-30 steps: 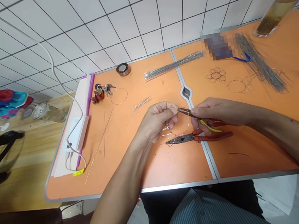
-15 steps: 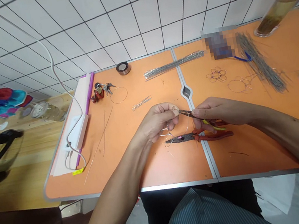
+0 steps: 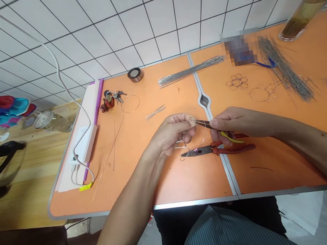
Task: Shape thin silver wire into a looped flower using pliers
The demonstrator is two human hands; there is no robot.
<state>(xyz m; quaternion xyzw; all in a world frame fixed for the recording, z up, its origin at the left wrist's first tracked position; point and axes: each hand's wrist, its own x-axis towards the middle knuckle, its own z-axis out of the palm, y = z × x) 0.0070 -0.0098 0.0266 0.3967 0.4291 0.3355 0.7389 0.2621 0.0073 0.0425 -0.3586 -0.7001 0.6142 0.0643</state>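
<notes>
My left hand [image 3: 177, 130] pinches a thin bent wire [image 3: 183, 144], with loops of it hanging below the fingers. My right hand [image 3: 230, 123] is closed around small pliers with yellow handles [image 3: 231, 139]. Their dark jaws [image 3: 203, 123] point left and meet the wire at my left fingertips. Just below both hands, larger long-nose pliers with red handles [image 3: 234, 149] lie on the orange table [image 3: 190, 185]. The part of the wire inside my left fingers is hidden.
Behind my hands lie a wire bundle [image 3: 190, 71], short wires [image 3: 154, 112] and a tape roll [image 3: 135, 74]. Keys [image 3: 116, 96] and a power strip [image 3: 85, 146] are at left. Wire flowers [image 3: 237, 82], another wire bundle [image 3: 287, 69] and a tilted cup [image 3: 303, 17] are at right.
The right hand and its pliers have turned very slightly at the left fingertips. The left hand keeps its place, and the things on the table have not moved.
</notes>
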